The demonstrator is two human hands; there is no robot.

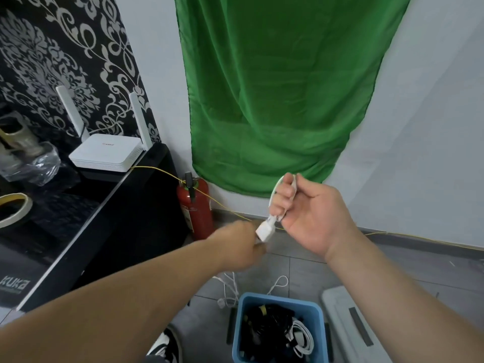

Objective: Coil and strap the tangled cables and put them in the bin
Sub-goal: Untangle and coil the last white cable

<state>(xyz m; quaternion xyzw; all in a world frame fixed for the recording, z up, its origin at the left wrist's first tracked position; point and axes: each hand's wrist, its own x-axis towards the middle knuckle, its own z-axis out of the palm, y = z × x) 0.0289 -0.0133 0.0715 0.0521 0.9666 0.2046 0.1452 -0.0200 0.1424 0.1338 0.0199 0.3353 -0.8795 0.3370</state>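
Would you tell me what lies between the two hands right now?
In the head view, a white plug on the white cable spans the gap between left hand and right hand.

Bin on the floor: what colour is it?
Blue bin, seen in the head view.

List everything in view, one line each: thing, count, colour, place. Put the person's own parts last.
white cable: 1, white, looped in the right hand, plug end low
plug: 1, white, between the two hands
bin: 1, blue, floor below the hands, holds black and white cables
loose cable: 1, white, floor beside the bin
router: 1, white, two antennas, on the black cabinet
tape roll: 1, pale, cabinet at left
fire extinguisher: 1, red, floor by the cabinet
cloth: 1, green, hung on the wall
thin wire: 1, yellow, runs from the router toward the floor
left hand: blurred, at the plug
right hand: closed on the cable loop
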